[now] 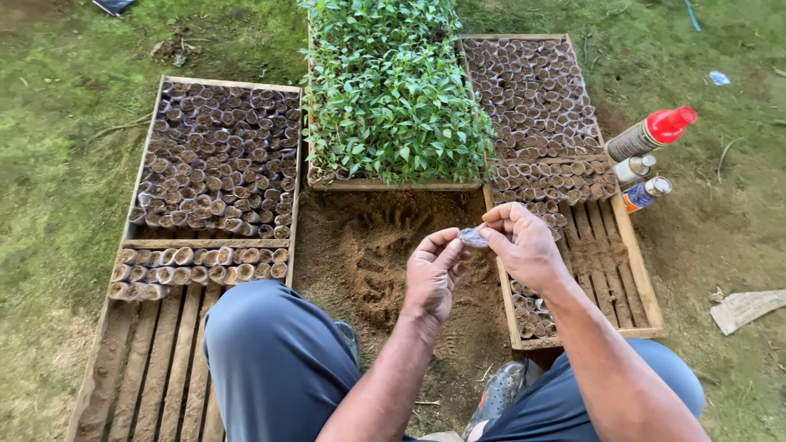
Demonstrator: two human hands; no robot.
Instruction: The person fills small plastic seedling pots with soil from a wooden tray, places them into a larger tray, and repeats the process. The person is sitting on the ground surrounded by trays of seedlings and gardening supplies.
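Observation:
My left hand (432, 274) and my right hand (522, 244) meet in front of me, above a patch of loose brown soil (368, 245). Both pinch a small clear plastic sleeve (472, 238) between fingers and thumbs. To the left lies a wooden crate (155, 360) partly packed with small soil-filled sleeves (217, 155). Another crate (634, 278) on the right holds more filled sleeves (532, 90). Between them stands a tray of green seedlings (393, 90).
Three bottles lie on the ground at right: a red-capped one (652, 133) and two smaller ones (644, 182). A scrap of paper (747, 308) lies further right. My knees in blue trousers (270, 360) and shoes (501, 394) frame the soil patch. Grass surrounds everything.

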